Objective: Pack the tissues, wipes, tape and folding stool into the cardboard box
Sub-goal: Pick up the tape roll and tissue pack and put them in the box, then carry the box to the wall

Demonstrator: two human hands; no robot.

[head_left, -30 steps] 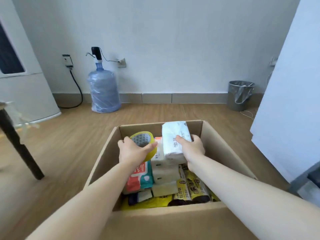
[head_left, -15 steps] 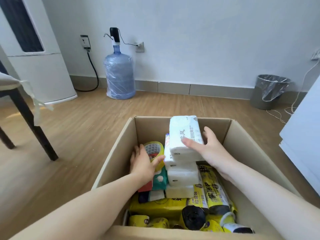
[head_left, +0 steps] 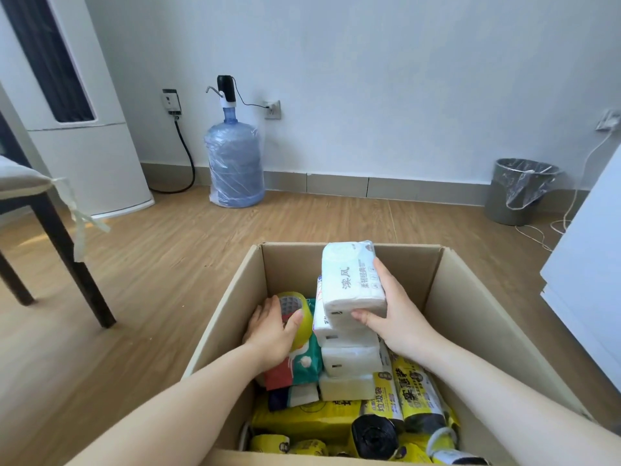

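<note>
An open cardboard box [head_left: 225, 317] stands on the wooden floor right in front of me. My left hand [head_left: 274, 331] grips a yellow tape roll [head_left: 295, 312] low inside the box, on a red and green wipes pack [head_left: 299, 364]. My right hand [head_left: 393, 314] holds a white tissue pack [head_left: 349, 280] above a stack of white tissue packs [head_left: 346, 358] in the middle of the box. Yellow bag rolls [head_left: 416, 395] and a black roll [head_left: 373, 438] fill the near part. No folding stool is in view.
A dark chair leg [head_left: 67, 250] and cushion stand at left. A white floor unit [head_left: 84, 129] and a blue water bottle [head_left: 235, 163] stand by the back wall. A grey bin [head_left: 514, 193] and loose cables sit at right, next to a white panel [head_left: 591, 280].
My left hand has lowered the tape roll into the box onto the wipes. My right hand has shifted its grip on the tissue pack, which stays above the stack. The camera has moved closer.
</note>
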